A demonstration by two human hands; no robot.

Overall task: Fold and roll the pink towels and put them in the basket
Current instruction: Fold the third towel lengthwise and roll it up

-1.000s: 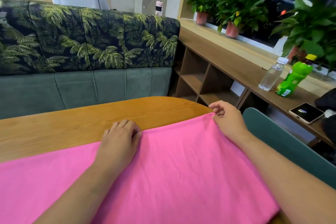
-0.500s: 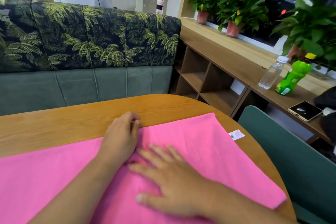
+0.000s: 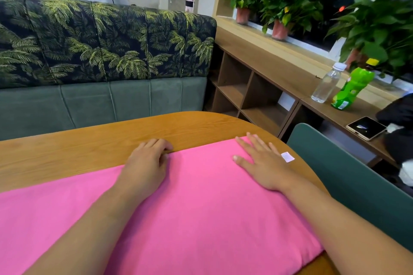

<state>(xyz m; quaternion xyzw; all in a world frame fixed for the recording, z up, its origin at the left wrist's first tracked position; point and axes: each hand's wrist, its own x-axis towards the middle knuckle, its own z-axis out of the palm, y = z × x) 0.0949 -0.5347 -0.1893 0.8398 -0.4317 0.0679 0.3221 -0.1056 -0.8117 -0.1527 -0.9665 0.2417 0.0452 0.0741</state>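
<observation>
Pink towel (image 3: pixel 201 207) spread flat on wooden table (image 3: pixel 67 154). Our left hand (image 3: pixel 145 163) sits at its far edge, fingers curled, gripping the hem; our right hand (image 3: pixel 261 163) lies palm-down, fingers straight, pressing the far-right corner.

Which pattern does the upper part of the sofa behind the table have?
The sofa back shows green palm leaves on black, best in the head view.
</observation>
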